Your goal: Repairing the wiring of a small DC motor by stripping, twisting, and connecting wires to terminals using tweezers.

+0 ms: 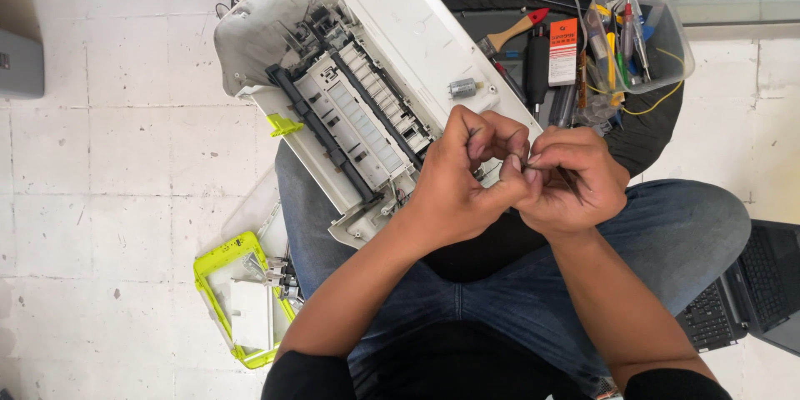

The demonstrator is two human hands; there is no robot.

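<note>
A small dark part is pinched between the left hand (462, 179) and right hand (571, 179).
An opened white plastic printer (375, 75) is propped on the lap, just beside both closed hands.

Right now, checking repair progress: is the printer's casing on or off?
Off: the printer lies opened, rollers and motor exposed.

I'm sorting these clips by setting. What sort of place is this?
Probably an informal repair spot on a tiled floor: an opened printer rests on the person's lap, a clear tub of tools sits beside it, and a laptop lies nearby.
</note>
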